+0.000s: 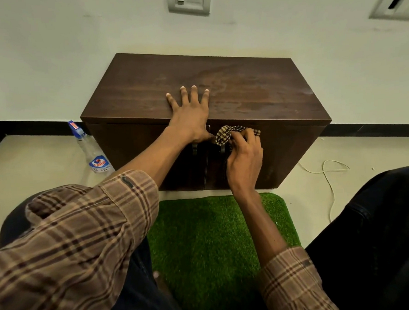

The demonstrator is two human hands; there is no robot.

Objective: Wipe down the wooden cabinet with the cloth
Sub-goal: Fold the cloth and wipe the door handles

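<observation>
While the left hand [191, 117] is lying flat with fingers spread on the wooden cabinet [254, 89] top, the right hand [245, 158] is clamping its grip around the bunched checked cloth [226, 134], pressing it against the right door's upper edge.

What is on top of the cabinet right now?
Only the left hand, flat with fingers spread on the cabinet top. Whatever lies beneath its palm is hidden.
</observation>
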